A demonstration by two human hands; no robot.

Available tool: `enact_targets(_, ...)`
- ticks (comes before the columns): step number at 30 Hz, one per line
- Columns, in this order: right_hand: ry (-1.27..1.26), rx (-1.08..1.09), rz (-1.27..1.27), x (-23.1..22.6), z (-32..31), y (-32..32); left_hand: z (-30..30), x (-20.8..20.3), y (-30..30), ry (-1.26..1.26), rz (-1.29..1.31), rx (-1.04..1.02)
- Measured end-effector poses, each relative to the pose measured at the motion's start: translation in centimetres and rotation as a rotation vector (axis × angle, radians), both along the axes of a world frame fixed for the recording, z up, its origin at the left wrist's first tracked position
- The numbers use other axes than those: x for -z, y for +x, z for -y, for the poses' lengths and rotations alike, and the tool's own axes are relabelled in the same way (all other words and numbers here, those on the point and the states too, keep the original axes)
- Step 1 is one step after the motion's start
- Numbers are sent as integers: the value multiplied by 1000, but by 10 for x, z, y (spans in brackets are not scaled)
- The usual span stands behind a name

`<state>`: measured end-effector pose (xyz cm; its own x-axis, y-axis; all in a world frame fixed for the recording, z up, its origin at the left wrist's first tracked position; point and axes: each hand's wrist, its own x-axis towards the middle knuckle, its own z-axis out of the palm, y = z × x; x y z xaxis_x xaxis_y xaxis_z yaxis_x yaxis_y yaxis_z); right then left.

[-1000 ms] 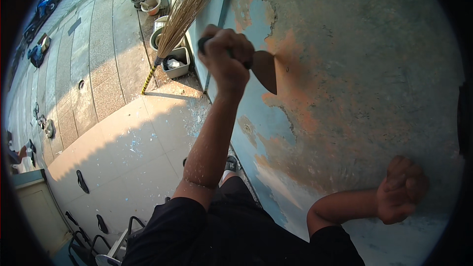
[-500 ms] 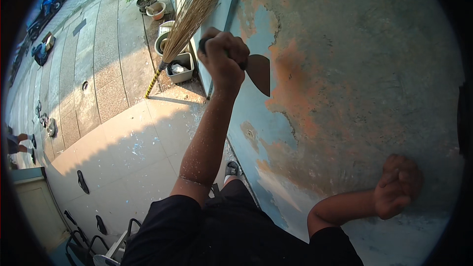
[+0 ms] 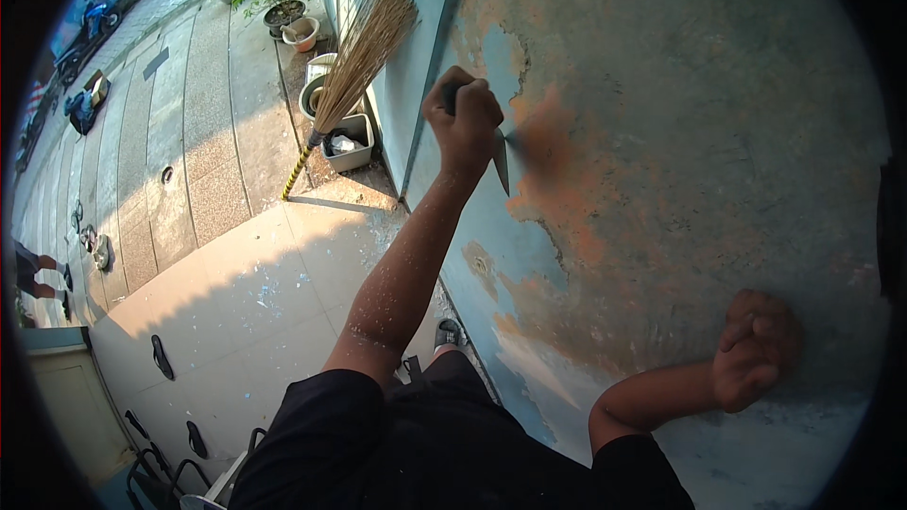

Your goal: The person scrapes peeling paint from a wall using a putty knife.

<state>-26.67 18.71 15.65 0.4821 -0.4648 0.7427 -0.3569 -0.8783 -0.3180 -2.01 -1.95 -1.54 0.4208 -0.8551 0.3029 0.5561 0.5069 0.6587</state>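
My left hand (image 3: 465,123) is closed round the dark handle of a paint scraper, raised in front of the wall. Its narrow metal blade (image 3: 502,165) shows nearly edge-on, at the border between pale blue paint and bare plaster; whether it touches there I cannot tell. The wall (image 3: 680,161) has lost much of its paint, with orange and grey-brown patches and ragged paint edges. Lower on the right, my right hand (image 3: 756,354) leans against the bare plaster, fingers curled in, with nothing seen in it. Pale flecks dot my left forearm.
A stick broom (image 3: 364,57) leans against the wall corner beside a grey bin (image 3: 350,144) and potted plants (image 3: 283,14). Paint chips (image 3: 267,293) lie on the tiles. Several loose sandals (image 3: 162,357) are about, a metal-framed item (image 3: 227,482) stands lower left, and another person's legs (image 3: 42,276) show far left.
My left hand has moved slightly right and down with the scraper. The blade has turned from broad-side to nearly edge-on. My right hand stays on the wall.
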Motion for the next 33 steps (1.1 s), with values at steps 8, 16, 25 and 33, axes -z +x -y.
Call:
enact_targets(8,63,-59,17,0,-1,1,-1,-15,28,-69,-407,80)
enact_targets(16,9,-9,4,0,-1,1,-2,-10,19,-4,-196,62)
enact_targets(25,16,-3,-11,0,-2,0,-7,-15,19,-51,-303,51)
enact_targets(33,5,17,20,1,-3,1,-5,-3,11,-33,-283,20)
